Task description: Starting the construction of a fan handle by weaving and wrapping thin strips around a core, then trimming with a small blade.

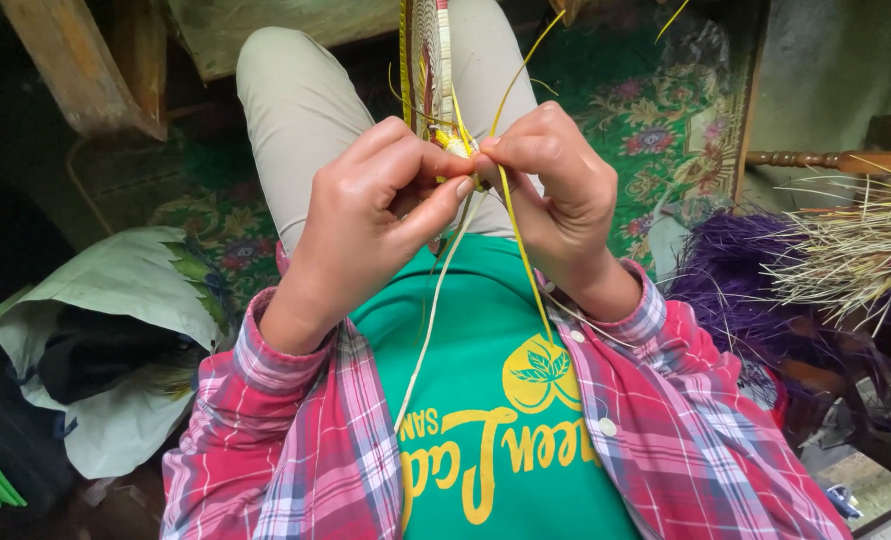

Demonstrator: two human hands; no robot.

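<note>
Both hands meet in front of the chest, working on a narrow woven band of pale and yellow straw strips [428, 60] that runs up from the fingers to the top edge of the view, above the lap in beige trousers [300, 110]. The left hand [370, 215] is curled narrow, thumb and forefinger pinched on the lower end of the band where the weaving stops. The right hand [555, 190] is likewise closed tight, its fingertips pressed against the left hand's, gripping a thin yellow-green straw strand [525, 265] that slants down from the pinch across the green printed shirt [495, 400]. A second, pale cream strand [427, 330] hangs loose from the same spot down toward the shirt's yellow print. Exactly which strand passes under which finger seems impossible to make out, since the fingers cover the weaving point.

Both wrists come out of the sleeves of a red and pink checked flannel shirt [295, 450]. On the right side lies a bundle of purple dyed fibre [735, 270], with a sheaf of dry, pale straw stalks [855, 250] resting just beside it. To the left sits a crumpled pale green bag [115, 300] on the floor. Under the legs spreads a green floral patterned rug [655, 120].
</note>
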